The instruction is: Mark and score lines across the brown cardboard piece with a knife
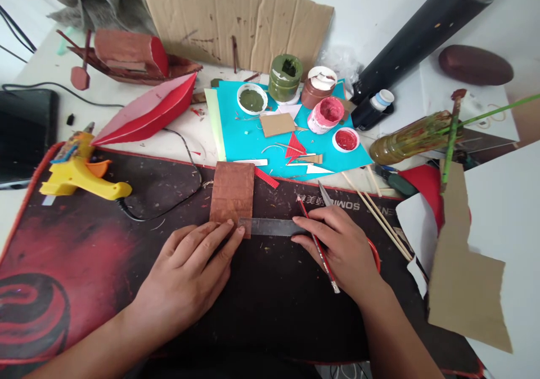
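A brown-painted cardboard strip (232,193) lies on the dark mat. My left hand (189,266) rests with its fingers stretched out, the tips pressing on the strip's near end and the end of a clear ruler (270,227). That ruler lies across the strip's near right part and runs to the right. My right hand (341,244) pinches its other end, while a red pencil (318,235) sits slanted between the fingers. Behind this hand show a pointed metal blade (324,193) and an orange-red curved handle (373,255); whether they are held is hidden.
A yellow hot glue gun (80,174) and red paper boat shape (147,114) sit left. Open paint jars (286,78) and paper scraps stand on a blue sheet (240,137). A brown model boat (126,58) is behind. Thin sticks (386,221) and cardboard (468,294) lie right.
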A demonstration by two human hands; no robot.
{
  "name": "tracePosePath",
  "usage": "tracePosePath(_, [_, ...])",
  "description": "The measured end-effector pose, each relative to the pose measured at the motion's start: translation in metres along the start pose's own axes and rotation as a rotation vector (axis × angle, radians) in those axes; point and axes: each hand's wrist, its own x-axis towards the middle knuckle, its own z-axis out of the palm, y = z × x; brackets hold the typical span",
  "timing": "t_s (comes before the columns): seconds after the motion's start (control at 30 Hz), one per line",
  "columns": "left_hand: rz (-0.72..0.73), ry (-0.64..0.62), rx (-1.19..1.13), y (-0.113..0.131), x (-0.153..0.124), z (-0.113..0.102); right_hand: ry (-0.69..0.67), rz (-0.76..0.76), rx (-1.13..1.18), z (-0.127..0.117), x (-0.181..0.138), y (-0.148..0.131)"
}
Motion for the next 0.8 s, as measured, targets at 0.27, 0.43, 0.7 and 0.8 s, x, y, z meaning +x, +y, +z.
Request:
tracePosePath(0.27, [0.005,-0.003,0.006,0.0002,-0.0004,0.0016,-0.002,-0.003,0.001,0.0008,0.0014,0.0])
tracePosePath(0.43, [-0.003,-0.007,0.005,0.0004,-0.0006,0.0018,-0.002,0.003,-0.005,0.0012,0.0012,0.0001])
tracePosePath(0.7, [0.002,-0.007,0.011,0.0001,0.0,0.0012,-0.014,0.019,0.009,0.0013,0.0017,0.0])
tracePosePath(0.8, [-0.021,-0.001,-0.006,0.0005,-0.001,0.0025,-0.016,0.03,0.015,0.0018,0.0016,0.0004])
